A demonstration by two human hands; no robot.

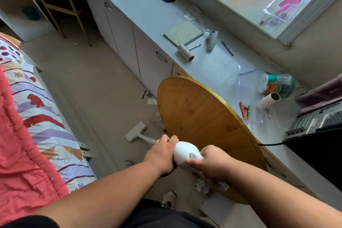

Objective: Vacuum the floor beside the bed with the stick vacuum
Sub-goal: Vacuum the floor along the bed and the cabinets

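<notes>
Running along the left of the view, the bed [37, 109] with its patterned sheet and red blanket borders a strip of pale floor [88, 87], and a long counter [185, 29] of cabinets closes off the other side. A round wooden tabletop [199, 122] leans on edge against those cabinets, crowding the strip. Between bed and tabletop stands the stick vacuum [185, 152]: its white motor body is up at waist height, the thin wand slopes down and away, and the flat floor head [135, 131] rests on the floor just beside the tabletop's lower edge. The left hand [162, 155] is wrapped closed around the front of the body where the wand joins; the right hand [212, 163] is clenched on the rear handle, thumb lying near the grey button. Scraps of litter [150, 99] lie ahead near the cabinet base. The vacuum looks rigid and smooth plastic, probably top-heavy with its weight at the motor end, so a grip at the handle with a steadying hand forward seems apt for steering the light head.
</notes>
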